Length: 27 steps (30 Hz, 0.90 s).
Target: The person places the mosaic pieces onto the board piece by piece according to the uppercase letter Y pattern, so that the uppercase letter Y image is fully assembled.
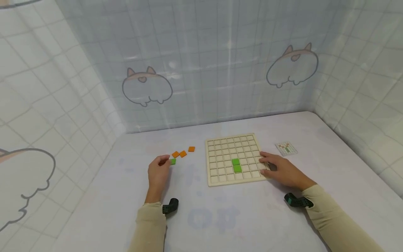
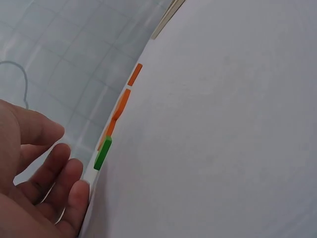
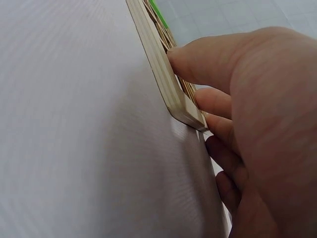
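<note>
A pale wooden grid board (image 1: 220, 182) lies on the table, with two green square tiles (image 1: 237, 168) set one behind the other in its cells. My right hand (image 1: 284, 171) holds the board by its near right corner; in the right wrist view the thumb lies over the rim and fingers touch the side. Left of the board, my left hand (image 1: 158, 171) hovers beside a loose green tile (image 2: 103, 153), its fingers loosely bent and apart from the tile. Behind that tile lie several orange tiles (image 1: 183, 154), two of them touching.
A small card (image 1: 286, 148) printed with a coloured grid pattern lies to the right of the board. White tiled-pattern sheeting (image 1: 201, 70) with animal drawings rises behind the table and along both sides. Each wrist wears a black device (image 1: 170, 207).
</note>
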Available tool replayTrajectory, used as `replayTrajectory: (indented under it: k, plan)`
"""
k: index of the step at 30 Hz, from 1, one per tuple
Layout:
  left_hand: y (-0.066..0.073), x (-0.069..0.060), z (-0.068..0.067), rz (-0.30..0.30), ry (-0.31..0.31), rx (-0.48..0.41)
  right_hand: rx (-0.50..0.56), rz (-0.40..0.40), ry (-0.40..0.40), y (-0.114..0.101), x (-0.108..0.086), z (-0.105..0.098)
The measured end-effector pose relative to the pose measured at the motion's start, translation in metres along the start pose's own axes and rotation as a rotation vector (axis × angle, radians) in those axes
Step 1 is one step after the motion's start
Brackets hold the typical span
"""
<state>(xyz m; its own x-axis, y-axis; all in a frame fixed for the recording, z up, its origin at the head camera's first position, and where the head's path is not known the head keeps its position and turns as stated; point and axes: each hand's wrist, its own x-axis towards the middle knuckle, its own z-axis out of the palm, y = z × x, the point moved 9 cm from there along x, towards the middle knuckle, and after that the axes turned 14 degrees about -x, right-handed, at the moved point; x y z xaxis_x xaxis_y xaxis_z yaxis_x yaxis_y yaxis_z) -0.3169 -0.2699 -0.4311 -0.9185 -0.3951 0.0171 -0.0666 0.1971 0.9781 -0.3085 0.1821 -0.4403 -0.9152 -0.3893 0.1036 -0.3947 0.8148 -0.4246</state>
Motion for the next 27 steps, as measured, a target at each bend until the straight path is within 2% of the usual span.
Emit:
replayTrajectory:
  k: [7, 11, 16, 23, 27]
  plan:
    - [-0.002, 0.007, 0.004, 0.078, -0.094, 0.182, 0.014, -0.019, 0.009, -0.003, -0.002, -0.001]
    - [0.0, 0.011, 0.007, 0.112, -0.122, 0.266, 0.012, -0.017, 0.013, -0.002, -0.002, -0.002]
    - [0.001, 0.013, 0.007, 0.126, -0.139, 0.314, 0.011, -0.029, 0.019, -0.002, 0.0, -0.002]
    - [0.002, 0.015, 0.01, 0.209, -0.152, 0.364, 0.004, -0.014, 0.014, 0.0, 0.0, 0.0]
    - [0.002, 0.016, 0.012, 0.229, -0.156, 0.369, -0.004, -0.006, 0.006, 0.0, -0.001, 0.0]
